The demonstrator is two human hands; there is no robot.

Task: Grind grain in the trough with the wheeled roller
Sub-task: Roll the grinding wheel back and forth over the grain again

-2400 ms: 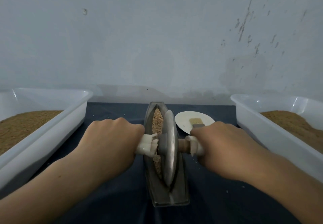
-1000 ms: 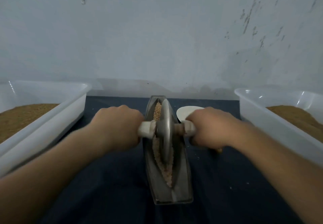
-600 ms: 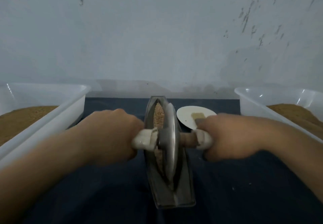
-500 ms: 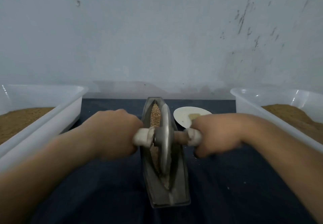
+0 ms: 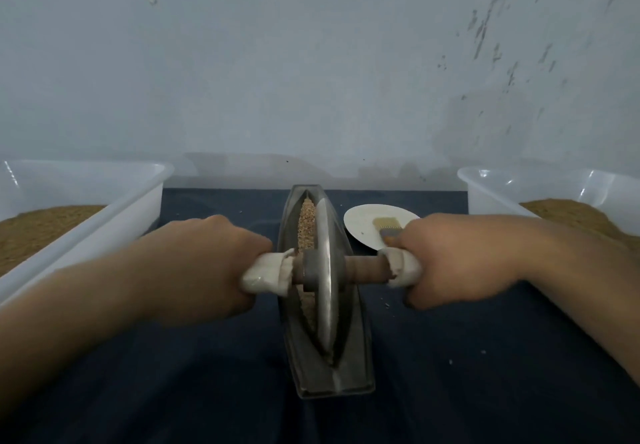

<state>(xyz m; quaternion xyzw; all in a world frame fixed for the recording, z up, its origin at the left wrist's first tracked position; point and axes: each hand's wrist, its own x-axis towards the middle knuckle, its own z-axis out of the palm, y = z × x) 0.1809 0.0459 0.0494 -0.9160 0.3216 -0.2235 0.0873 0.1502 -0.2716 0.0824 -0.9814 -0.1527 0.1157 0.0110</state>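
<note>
A narrow boat-shaped metal trough [image 5: 360, 367] lies lengthwise on the dark cloth in front of me. Tan grain [image 5: 306, 222] fills its groove. The wheeled roller [image 5: 325, 270], a grey metal disc on a brown axle, stands upright in the groove near the trough's middle. My left hand [image 5: 204, 267] grips the white-wrapped left handle end. The right handle end is held the same way by my right hand [image 5: 446, 260]. The grain beneath the disc is hidden.
Two white plastic tubs of brown grain flank the trough, one at the left [image 5: 104, 215] and one at the right [image 5: 491, 194]. A white plate [image 5: 363, 225] with a small brush [image 5: 384, 227] sits behind my right hand. A pale wall stands close behind.
Over the earlier frames the roller went to the far end of the trough and came back toward me; since half a second ago it has come slightly nearer. Both hands keep their grip.
</note>
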